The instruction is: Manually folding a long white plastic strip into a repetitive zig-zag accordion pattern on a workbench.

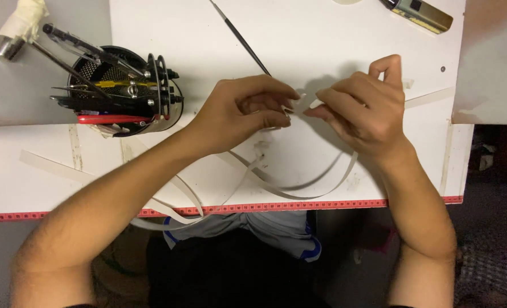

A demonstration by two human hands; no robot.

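Observation:
My left hand (243,111) and my right hand (363,108) meet over the white table (322,40), fingertips close together. Each pinches an end of a long white paper strip (299,194) that loops down toward the table's front edge. Other white strips (179,197) trail under my left forearm and hang past the edge. The pinched ends are mostly hidden by my fingers.
A black mesh tool cup (122,88) with pliers, tweezers and a red-handled tool stands at the left. A thin black brush (242,40) lies behind my hands. A utility knife (422,14) is at the back right. A red measuring tape (299,205) lines the front edge.

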